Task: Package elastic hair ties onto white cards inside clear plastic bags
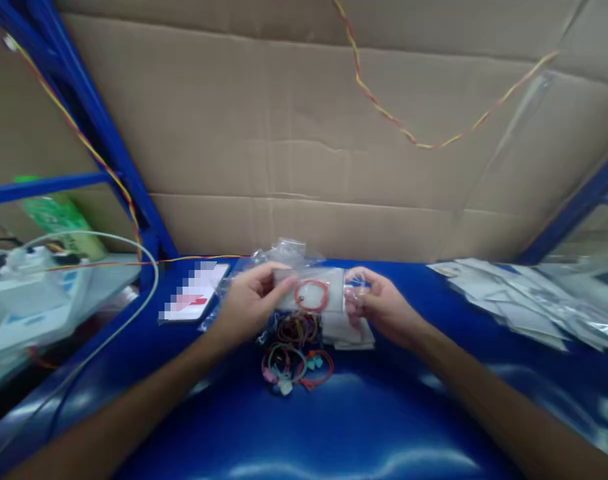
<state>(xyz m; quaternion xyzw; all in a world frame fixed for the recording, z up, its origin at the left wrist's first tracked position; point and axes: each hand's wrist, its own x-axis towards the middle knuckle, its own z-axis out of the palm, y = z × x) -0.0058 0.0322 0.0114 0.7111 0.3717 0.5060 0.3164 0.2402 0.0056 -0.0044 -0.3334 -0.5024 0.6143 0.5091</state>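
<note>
A: What do the person's hands hold, at the centre of the frame?

B: A small clear bag (318, 293) with a red ring (312, 295) showing through it. The left hand (249, 301) has its grip clamped on the bag's left edge, thumb on top. The right hand (379, 305) pinches the bag's right edge, its fingers closed on the plastic. The bag is held flat just above the blue bench (334, 427).

A: And under the bag?

B: A loose heap of coloured bands (295, 353) lies on the bench just below the hands: brown and dark ones nearer the bag, then pink, pale green and red loops with small charms lower down. A few flat clear bags (351, 333) are stacked beside the heap, below the right hand.

A: What else is on the bench?

B: To the left of the left hand lies a flat card (194, 293), its face blurred out. More crumpled clear plastic (284, 253) sits behind the hands. At the right of the frame a spread of flat packets (529, 300) overlaps in rows, well apart from the hands.

A: The backdrop?

B: A cardboard wall (304, 133) fills the upper frame, with a red and yellow twisted wire (409, 137) hanging across it. A blue frame post (109, 140) slants at upper left.
</note>
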